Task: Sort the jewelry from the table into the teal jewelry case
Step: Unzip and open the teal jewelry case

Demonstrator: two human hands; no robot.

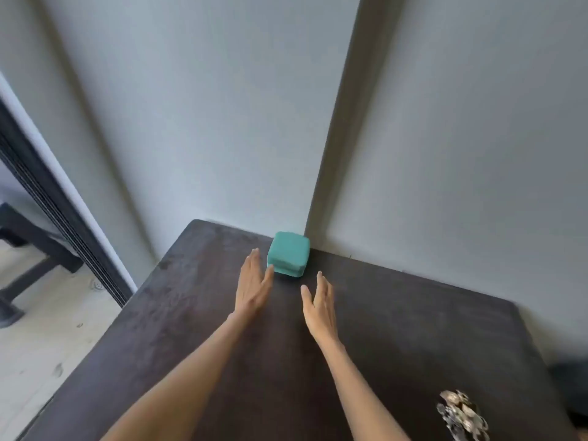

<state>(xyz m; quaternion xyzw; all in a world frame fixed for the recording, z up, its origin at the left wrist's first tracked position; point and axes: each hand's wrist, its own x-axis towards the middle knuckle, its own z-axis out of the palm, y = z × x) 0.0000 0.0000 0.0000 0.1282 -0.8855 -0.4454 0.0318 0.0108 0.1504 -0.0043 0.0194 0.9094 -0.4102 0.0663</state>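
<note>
Head view: the task has barely begun. The teal jewelry case (288, 254) sits lid-down at the far edge of the dark table (397, 313), against the wall, so its contents can't be seen. The jewelry (461, 415) is a blurry silvery heap at the near right corner, well apart from the case — prob. several pieces, too smeared to count. None looks sorted yet.

Left hand (253, 286) has flat, straight fingers, thumb tip at the case's near-left corner. Right hand (319, 305) is spread, empty, just short of the case. Opening it comes first — then everything's left to do.
</note>
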